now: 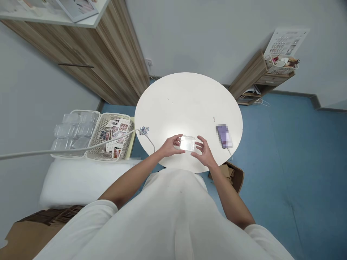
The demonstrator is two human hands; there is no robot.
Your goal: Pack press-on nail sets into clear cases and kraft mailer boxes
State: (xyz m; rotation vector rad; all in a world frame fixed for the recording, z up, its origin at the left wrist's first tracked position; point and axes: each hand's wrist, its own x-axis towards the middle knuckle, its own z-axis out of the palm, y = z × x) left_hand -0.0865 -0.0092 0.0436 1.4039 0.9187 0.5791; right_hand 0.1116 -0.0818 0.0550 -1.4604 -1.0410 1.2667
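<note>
A small clear plastic box point(187, 143) shows a bright glare above the near part of the round white table. My left hand point(172, 146) grips its left side, thumb along the near edge and fingers at the far edge. At the box's right side is my right hand point(204, 151), its fingers spread and curved, with a small gap to the box; whether a fingertip touches it I cannot tell. A card with several dark press-on nails point(144, 130) lies at the table's left edge. Toward the right edge lies a blurred purple phone-like object point(223, 135) with a cable.
The round white table point(187, 97) stands before me. Left of it are a white basket of nail cards point(93, 148) and a basket of clear boxes point(73, 130). A white lamp arm point(81, 148) crosses above them. A cardboard box point(238, 177) sits on the floor at right.
</note>
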